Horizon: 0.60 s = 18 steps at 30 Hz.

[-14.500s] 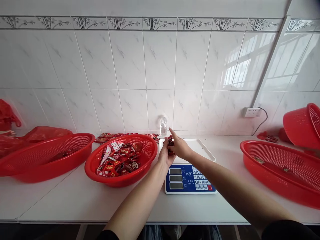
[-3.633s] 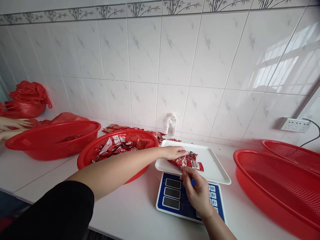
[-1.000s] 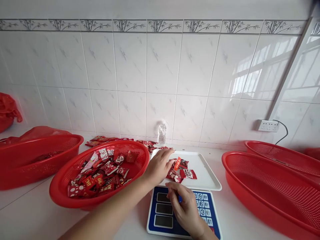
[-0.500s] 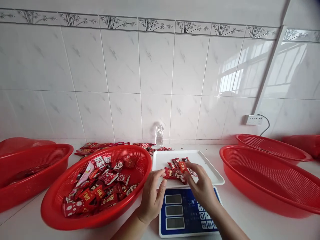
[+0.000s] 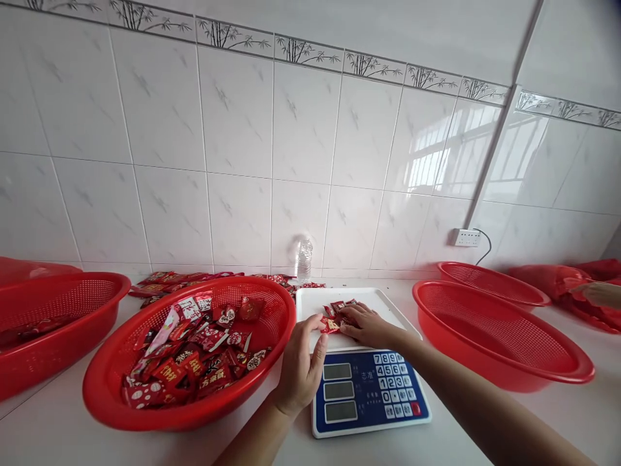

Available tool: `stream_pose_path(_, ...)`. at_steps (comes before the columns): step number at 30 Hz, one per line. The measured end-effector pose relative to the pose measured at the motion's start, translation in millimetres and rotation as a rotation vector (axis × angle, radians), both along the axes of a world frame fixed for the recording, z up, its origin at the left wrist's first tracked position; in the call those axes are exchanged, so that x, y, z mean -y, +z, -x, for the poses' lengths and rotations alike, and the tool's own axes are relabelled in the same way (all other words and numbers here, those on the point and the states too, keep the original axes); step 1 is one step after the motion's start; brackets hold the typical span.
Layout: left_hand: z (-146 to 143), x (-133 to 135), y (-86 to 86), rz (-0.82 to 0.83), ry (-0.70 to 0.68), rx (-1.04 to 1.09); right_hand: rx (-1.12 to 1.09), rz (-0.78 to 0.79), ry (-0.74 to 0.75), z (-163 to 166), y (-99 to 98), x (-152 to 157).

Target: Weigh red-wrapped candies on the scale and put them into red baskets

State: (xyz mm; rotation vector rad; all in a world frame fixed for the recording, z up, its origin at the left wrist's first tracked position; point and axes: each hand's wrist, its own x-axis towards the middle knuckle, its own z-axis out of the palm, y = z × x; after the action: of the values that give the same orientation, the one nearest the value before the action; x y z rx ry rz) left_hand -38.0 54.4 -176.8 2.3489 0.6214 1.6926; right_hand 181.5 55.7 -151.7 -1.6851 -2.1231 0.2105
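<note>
Several small red snack packets [image 5: 330, 323] lie in a pile on the white pan [image 5: 310, 296] of a weighing scale. My right hand [image 5: 369, 325] reaches over the pile from the right, fingers and thumb curled around some packets and partly hiding them. At the pile's left side, my left hand [image 5: 303, 366] has its thumb and fingers apart, its fingertips close to the nearest packet. In front of the pan is the scale's blue panel [image 5: 361, 395] with keys and three displays. Left of my left hand stands a red oval basket [image 5: 111, 411] part filled with mixed snack packets.
Another red basket [image 5: 109, 310] holds packets at far left. On the right are two more red baskets, a nearer one [image 5: 466, 362] and one behind [image 5: 490, 275]. A plastic bottle [image 5: 305, 259] stands by the wall. A co-worker's hand [image 5: 599, 293] touches red bags [image 5: 548, 281].
My right hand has moved left and forward onto the pile, and the packets are bunched closer together. The view has turned right, bringing the co-worker's hand into sight.
</note>
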Motion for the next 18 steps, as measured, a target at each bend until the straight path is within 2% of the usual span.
stream_pose_path(11, -2, 0, -0.9, 0.046, -0.069, -0.023, -0.071, -0.188, -0.084, -5, -7.7, -18)
stream_pose_path(18, 0, -1, 0.0, 0.041, -0.087, -0.026, -0.158, -0.316, -0.147, -10, -5.0, -32)
